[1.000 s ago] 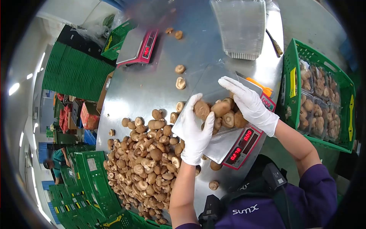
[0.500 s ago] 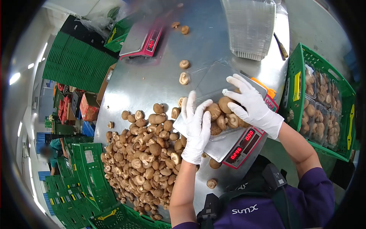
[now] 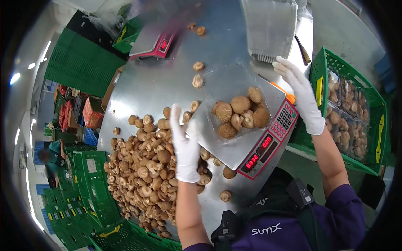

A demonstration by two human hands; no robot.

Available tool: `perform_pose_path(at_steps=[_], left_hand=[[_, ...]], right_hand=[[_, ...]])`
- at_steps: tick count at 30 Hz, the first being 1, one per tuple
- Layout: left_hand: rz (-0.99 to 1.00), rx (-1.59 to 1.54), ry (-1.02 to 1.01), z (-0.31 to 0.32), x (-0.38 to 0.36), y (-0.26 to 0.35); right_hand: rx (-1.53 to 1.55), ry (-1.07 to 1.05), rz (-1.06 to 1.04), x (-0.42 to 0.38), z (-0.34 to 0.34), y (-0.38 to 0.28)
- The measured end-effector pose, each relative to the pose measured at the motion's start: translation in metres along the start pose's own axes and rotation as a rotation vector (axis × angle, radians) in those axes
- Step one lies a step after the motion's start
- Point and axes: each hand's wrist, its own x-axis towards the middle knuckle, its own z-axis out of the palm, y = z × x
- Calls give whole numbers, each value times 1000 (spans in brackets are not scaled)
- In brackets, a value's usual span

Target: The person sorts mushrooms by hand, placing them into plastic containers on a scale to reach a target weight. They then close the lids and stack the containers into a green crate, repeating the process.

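A clear plastic container (image 3: 228, 140) holding several brown shiitake mushrooms (image 3: 241, 104) sits on the metal plate of a red digital scale (image 3: 268, 146). Its transparent lid (image 3: 228, 79) stands folded back on the far side. My left hand (image 3: 185, 152), in a white glove, is off the container's left side, next to the mushroom pile (image 3: 146, 175); its fingers are stretched out and hold nothing. To the right of the scale my gloved right hand (image 3: 302, 96) is raised, fingers extended and empty. Red digits glow on the scale's display.
A stack of clear containers (image 3: 270, 29) and a knife (image 3: 303, 50) lie at the far right of the metal table (image 3: 138, 92). A green crate (image 3: 312, 144) with packed mushrooms stands right. Another scale (image 3: 155, 44) is far left; green crates (image 3: 94, 180) and a person (image 3: 56, 157) are beyond.
Both hands have let go of the mushrooms and container and moved apart, left hand leftward, right hand up and right. The mushrooms now rest uncovered by the hands, and the display reading differs.
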Motion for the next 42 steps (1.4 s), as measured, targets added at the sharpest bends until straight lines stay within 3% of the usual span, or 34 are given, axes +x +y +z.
perform_pose_path(at_steps=[3,8,11,20,23,26,27,30,32,34,36,37,42], left_hand=[[-109,-58,139,-31,-1,2],[-60,1,82,-54,-2,3],[-40,-75,29,-48,0,3],[-236,-67,-192,0,42,-28],[-376,-201,-246,30,67,-32],[-483,-765,-239,47,92,-26],[-429,-813,-211,47,87,-14],[-154,-505,-433,23,64,-25],[199,150,-335,17,22,-29],[339,511,-149,23,-24,-24],[-329,-158,-186,21,-48,-40],[-401,-322,-211,20,-52,-39],[-407,-517,-167,20,-53,-27]], right_hand=[[104,22,93,-13,-19,1],[117,16,151,-26,-24,11],[134,-3,165,-30,-18,11],[117,-99,202,-30,-1,28],[109,-86,248,-25,5,27],[131,-102,222,-19,6,37],[141,-93,231,-18,4,35],[122,-83,264,-30,-5,26],[42,-117,277,-50,-10,13],[-156,-194,323,-72,-4,13],[65,-284,514,-83,5,23],[192,-299,591,-82,9,22],[207,-277,492,-81,12,22]])
